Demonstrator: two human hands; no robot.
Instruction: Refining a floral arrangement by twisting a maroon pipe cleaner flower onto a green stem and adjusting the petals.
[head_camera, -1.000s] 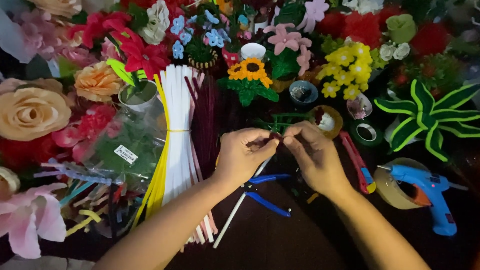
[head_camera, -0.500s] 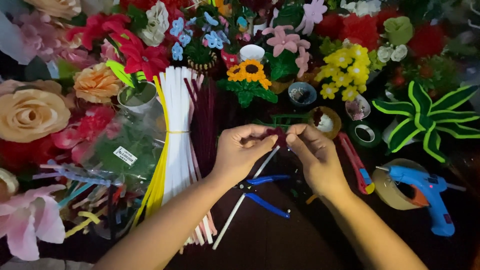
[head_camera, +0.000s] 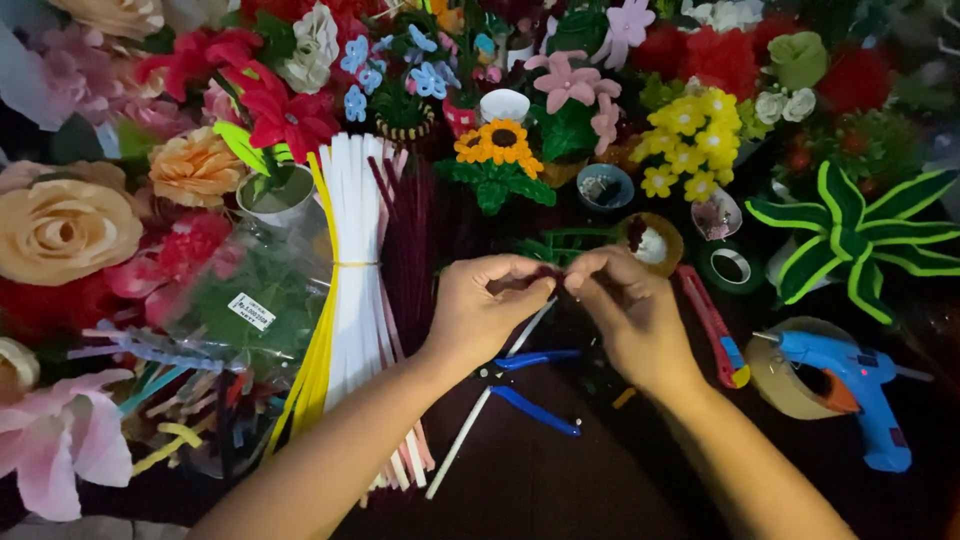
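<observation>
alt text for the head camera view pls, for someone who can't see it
Seen from above, a person's left hand and right hand pinch a small dark red fuzzy piece between their fingertips over a dark table. Blue-handled pliers lie below them, a blue glue gun to the right, and handmade flowers all around.

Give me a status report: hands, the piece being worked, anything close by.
Left hand and right hand together, fingers pinching a small dark red fuzzy piece. Blue-handled pliers just below. White stick under the left hand.
</observation>
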